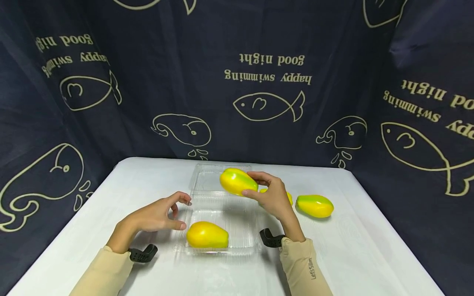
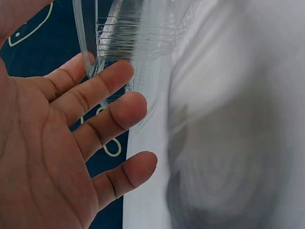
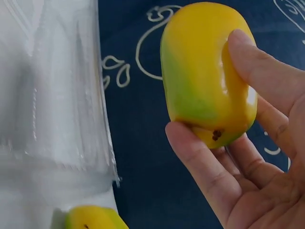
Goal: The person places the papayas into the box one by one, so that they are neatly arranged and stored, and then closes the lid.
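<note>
Fruits: I'm counting four, yellow and green; one held fruit [image 1: 237, 181] is hanging in the air over the far part of the container, one boxed fruit [image 1: 207, 235] is lying in the near left corner, one half-hidden fruit [image 1: 289, 198] is showing behind the right hand, and one outer fruit [image 1: 314, 206] is resting farther right.
Container: one, clear plastic; its tray [image 1: 240, 234] is sitting nearer the person, and its single lid [image 1: 207, 176] is lying beyond.
Right hand [image 1: 272, 195]: reaching forward and bending inward, the thumb pressing the near side while the fingers are wrapping the far side, grasping the held fruit.
Left hand [image 1: 159, 213]: slanting in from the near left, palm facing the tray, fingers loosely curving and gripping nothing; I can't tell whether they're touching its left edge.
Wrist mounts: two, black; one [image 1: 143, 253] is sitting at each wrist.
Table: one, white [image 1: 370, 255], supporting the container.
</note>
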The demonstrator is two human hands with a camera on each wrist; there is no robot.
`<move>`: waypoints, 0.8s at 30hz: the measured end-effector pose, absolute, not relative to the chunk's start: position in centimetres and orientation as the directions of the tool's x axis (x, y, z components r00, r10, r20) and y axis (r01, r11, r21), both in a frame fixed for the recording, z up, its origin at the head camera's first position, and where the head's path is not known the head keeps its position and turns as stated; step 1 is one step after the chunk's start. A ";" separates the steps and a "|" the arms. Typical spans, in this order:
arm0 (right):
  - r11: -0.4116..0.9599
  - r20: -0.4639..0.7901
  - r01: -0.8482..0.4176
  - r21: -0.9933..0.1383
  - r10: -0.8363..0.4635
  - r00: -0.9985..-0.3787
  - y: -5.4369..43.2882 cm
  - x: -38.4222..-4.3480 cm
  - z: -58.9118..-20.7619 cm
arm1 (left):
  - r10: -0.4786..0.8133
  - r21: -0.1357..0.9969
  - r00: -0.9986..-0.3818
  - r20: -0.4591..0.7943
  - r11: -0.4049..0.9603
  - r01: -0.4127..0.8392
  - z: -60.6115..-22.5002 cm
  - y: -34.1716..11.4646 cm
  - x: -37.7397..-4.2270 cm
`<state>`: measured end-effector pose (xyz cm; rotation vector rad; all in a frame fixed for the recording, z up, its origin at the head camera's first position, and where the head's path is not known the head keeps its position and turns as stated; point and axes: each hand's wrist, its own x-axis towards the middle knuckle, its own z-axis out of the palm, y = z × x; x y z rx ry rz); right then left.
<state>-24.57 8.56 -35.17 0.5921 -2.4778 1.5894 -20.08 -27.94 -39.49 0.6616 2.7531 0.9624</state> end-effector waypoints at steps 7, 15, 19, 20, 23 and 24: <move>0.350 0.314 -0.384 -0.854 -0.240 -0.919 6.8 -24.0 -35.6 | 0.453 0.628 -0.891 0.001 0.694 0.354 -39.6 -28.0 -20.2; 0.376 0.296 -0.378 -0.846 -0.258 -0.920 5.0 -23.3 -36.2 | 0.453 0.631 -0.892 -0.001 0.692 0.351 -39.6 -27.7 -20.2; 0.388 0.291 -0.382 -0.839 -0.274 -0.917 4.2 -23.0 -36.4 | 0.457 0.631 -0.890 -0.004 0.691 0.352 -39.5 -27.6 -20.2; 0.390 0.290 -0.383 -0.837 -0.277 -0.916 3.9 -23.0 -36.4 | 0.456 0.630 -0.890 -0.005 0.692 0.351 -39.5 -27.6 -20.1; 0.393 0.296 -0.400 -0.828 -0.300 -0.907 3.3 -22.8 -36.5 | 0.454 0.628 -0.891 -0.002 0.694 0.353 -39.4 -27.7 -20.1; 0.397 0.297 -0.406 -0.823 -0.309 -0.904 3.1 -22.7 -36.6 | 0.454 0.628 -0.891 0.000 0.694 0.353 -39.4 -27.7 -20.1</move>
